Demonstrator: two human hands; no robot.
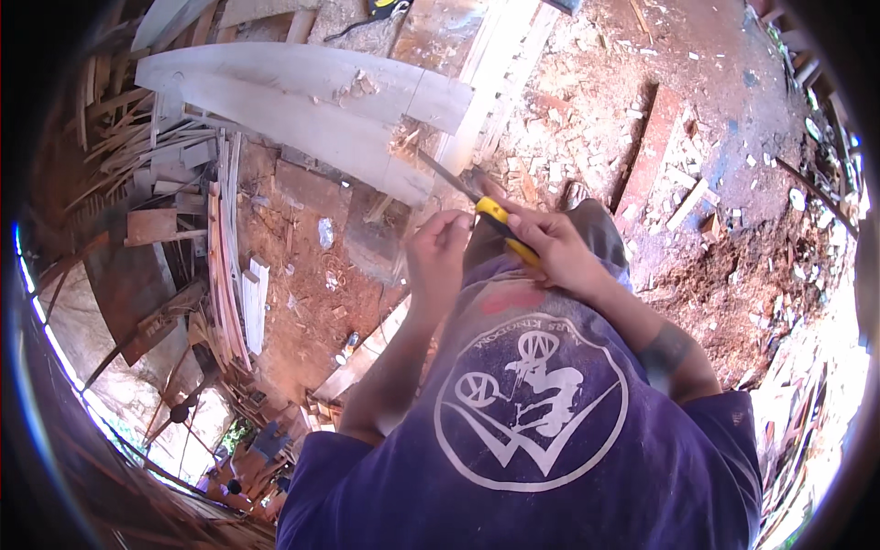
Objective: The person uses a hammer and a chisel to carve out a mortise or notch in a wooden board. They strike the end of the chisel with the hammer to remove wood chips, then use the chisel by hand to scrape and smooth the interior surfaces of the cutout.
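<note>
Nearer than the pale board (312, 124), the right hand (555, 243), forearm angled inward, clamps a yellow-handled chisel (492, 210), pointing toward the board's right end. The left hand (437, 246) curls below that end, fingertip contact unclear.

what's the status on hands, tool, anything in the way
Right hand gripping yellow-and-black chisel. Left hand curled beside it. Wood chips near blade tip.

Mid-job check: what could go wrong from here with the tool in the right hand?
The left hand is bare and close to the chisel held in the right hand, so a slip might cut it. The blade points toward the pale wood and may gouge it. Scattered wood scraps could upset footing.
</note>
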